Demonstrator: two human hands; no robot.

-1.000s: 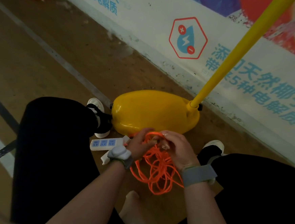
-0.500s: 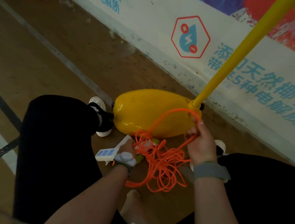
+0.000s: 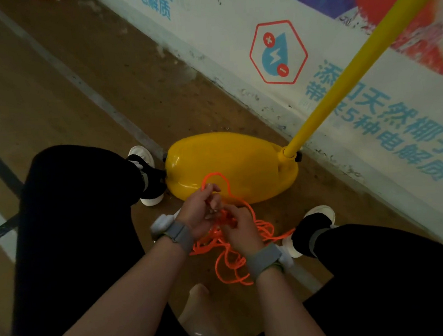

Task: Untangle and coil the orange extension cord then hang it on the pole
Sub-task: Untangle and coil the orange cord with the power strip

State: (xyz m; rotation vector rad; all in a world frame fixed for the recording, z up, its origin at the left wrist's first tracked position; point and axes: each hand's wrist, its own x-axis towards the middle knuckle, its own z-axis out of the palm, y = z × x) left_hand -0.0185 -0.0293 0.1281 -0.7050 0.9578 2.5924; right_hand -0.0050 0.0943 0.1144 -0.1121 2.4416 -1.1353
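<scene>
Low between the knees, both forearms reach forward and down from the bottom of the view, converging so that the two hands meet just in front of the yellow base (image 3: 230, 164) of the pole (image 3: 360, 61). Left hand (image 3: 201, 213) is turned with its back toward the camera, wrist bent slightly inward, fingers curled shut around a strand of the orange cord (image 3: 232, 249); a small loop of that cord rises above its knuckles and arcs against the yellow base. Right hand (image 3: 239, 228) sits touching the left, a little nearer the body, its fingers folded down and pinched on the cord at the spot where the strands bunch together. Each wrist wears a grey band (image 3: 265, 261), and a white device (image 3: 161, 223) sticks out beside the left wrist. Below and to the right of the hands, the rest of the cord lies in loose, overlapping loops on the brown floor (image 3: 50, 96), one strand stretching out toward the right shoe (image 3: 312, 221). Left shoe (image 3: 146, 173) rests against the near end of the base. From the far end of the base the pole slants up and to the right, along the printed wall (image 3: 256, 19). Black trousers cover both bent legs on either side.
</scene>
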